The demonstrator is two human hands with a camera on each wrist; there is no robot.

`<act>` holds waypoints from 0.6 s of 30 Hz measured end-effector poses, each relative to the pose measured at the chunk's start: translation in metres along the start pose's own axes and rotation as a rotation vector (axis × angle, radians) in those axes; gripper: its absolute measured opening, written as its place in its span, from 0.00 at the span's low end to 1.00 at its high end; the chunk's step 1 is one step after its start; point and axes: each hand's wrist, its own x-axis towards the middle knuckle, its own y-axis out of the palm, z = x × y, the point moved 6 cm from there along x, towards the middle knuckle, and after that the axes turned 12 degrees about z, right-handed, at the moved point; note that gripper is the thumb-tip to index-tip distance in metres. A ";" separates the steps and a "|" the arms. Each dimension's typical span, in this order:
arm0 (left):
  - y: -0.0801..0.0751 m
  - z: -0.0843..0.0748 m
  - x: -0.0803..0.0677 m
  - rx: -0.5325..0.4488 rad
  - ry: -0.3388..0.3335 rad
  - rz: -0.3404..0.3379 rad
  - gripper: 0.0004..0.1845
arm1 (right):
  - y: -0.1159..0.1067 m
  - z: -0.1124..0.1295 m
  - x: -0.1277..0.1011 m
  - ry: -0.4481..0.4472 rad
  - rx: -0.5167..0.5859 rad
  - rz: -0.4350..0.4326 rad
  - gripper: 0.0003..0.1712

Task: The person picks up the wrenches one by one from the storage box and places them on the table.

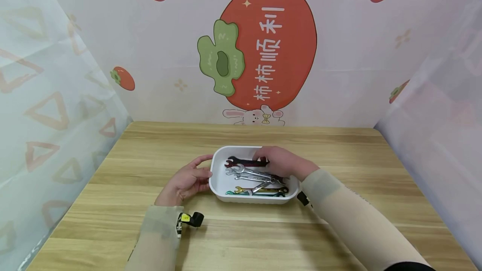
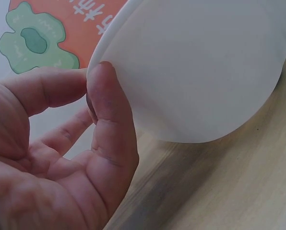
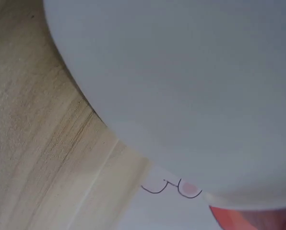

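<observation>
Mid-table (image 1: 124,204), the left hand (image 1: 186,181), fingers loosely extended, touches the near-left wall of a white oval plastic tray (image 1: 217,179) of wrenches. Farther in, the right hand (image 1: 280,163) seemingly grips a black metal wrench (image 1: 242,162).
</observation>
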 end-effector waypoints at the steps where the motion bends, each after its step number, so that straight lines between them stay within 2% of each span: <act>1: 0.000 0.000 0.000 0.000 0.000 -0.001 0.35 | -0.002 -0.001 -0.001 -0.005 0.037 -0.013 0.22; 4: 0.000 0.000 0.000 0.001 0.001 -0.005 0.35 | -0.007 -0.004 -0.005 -0.007 0.173 -0.042 0.24; 7: -0.001 0.001 0.001 -0.003 0.000 -0.006 0.35 | -0.011 -0.005 -0.009 -0.011 0.315 -0.055 0.21; 13: -0.002 0.001 0.001 -0.004 0.000 -0.002 0.35 | -0.020 -0.015 -0.014 -0.017 0.529 -0.120 0.17; 18: -0.002 0.002 0.002 0.003 -0.002 0.000 0.35 | -0.025 -0.024 -0.020 -0.060 0.773 -0.179 0.24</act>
